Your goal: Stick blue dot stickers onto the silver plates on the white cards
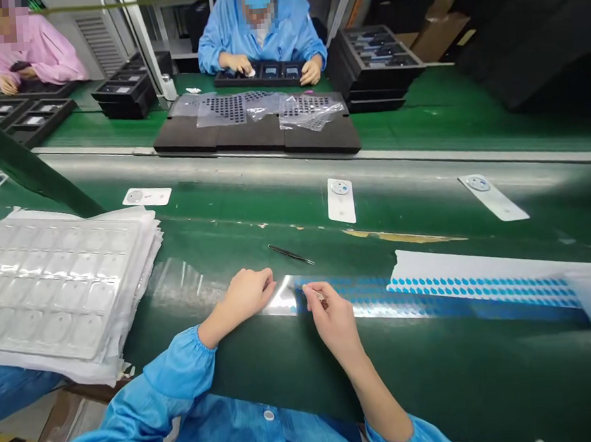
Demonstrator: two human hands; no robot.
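Observation:
A long clear film strip (275, 307) with rows of blue dots lies across the green bench in front of me. My left hand (244, 293) rests on its left part, fingers curled under; whatever they hold, if anything, is hidden. Over the strip, just to the right, my right hand (333, 315) is closed with thumb and forefinger pinched together. What sits in that pinch is too small to name. A pair of dark tweezers (291, 254) lies beyond my hands. White backing paper (428, 264) with bright blue dots (480, 286) overlaps the strip on the right.
Stacked clear plastic trays (43, 283) with white sheets stand at left. White plates (341, 201) bearing round discs lie along the far side. A green post (26, 161) slants at upper left. Across the bench, a person in blue (259, 36) works behind black foam blocks (250, 134).

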